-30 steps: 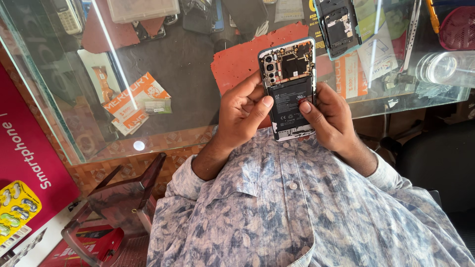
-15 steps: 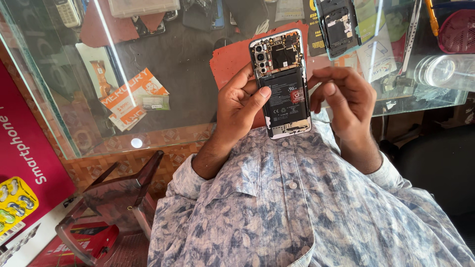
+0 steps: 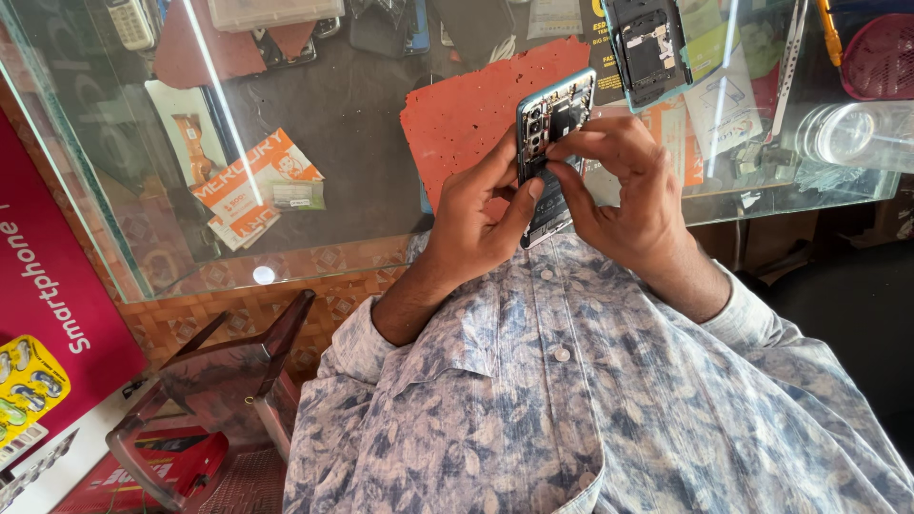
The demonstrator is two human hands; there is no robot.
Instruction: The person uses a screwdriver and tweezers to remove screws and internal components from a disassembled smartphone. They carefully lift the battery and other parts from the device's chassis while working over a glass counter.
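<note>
**Opened phone held in the air over glass counter, drop and slip risks**

While nothing supports it from below, the opened phone (image 3: 555, 133) sits in mid-air above the glass counter (image 3: 362, 124), tilted on edge, back cover off and circuit board exposed. Biggest risk: a drop onto the glass, since only fingertips carry it. Left hand (image 3: 481, 214) wraps the lower left edge, thumb pressed on the face, fingers curled behind. Right hand (image 3: 628, 195) comes over the top, fingertips bunched together and pinching or pressing at the upper board area; whether something small is between them, cannot tell. Next risk: too much fingertip force could bend or scratch the bare board or tear a thin cable. Smaller risk: any loose screw or part would likely fall onto the patterned shirt (image 3: 590, 400) or the red mat (image 3: 466, 114) and get lost. Another opened phone (image 3: 649, 46) lies well apart on the counter.
</note>
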